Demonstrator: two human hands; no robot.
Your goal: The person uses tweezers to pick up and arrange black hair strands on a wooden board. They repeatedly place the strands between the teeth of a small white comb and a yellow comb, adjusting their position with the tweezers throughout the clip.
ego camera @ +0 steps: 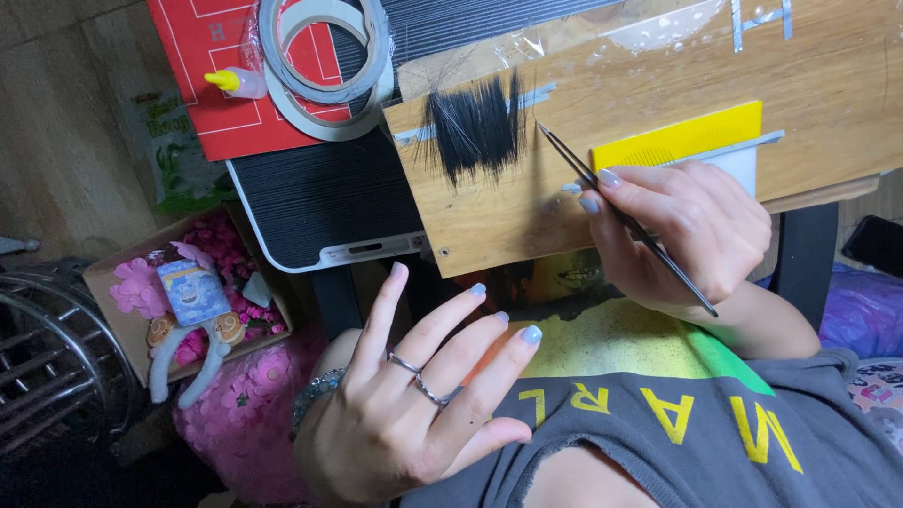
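A thin, dark pair of tweezers (621, 218) is pinched in the right hand (691, 235), slanting from the palm up and left, its fine tip over the wooden board (828, 85) just right of a tuft of black hair (473, 127). The tuft is fixed under a strip of tape near the board's left edge, strands fanned downward. A yellow comb (677, 141) lies flat toward the board's lower edge, partly behind that hand
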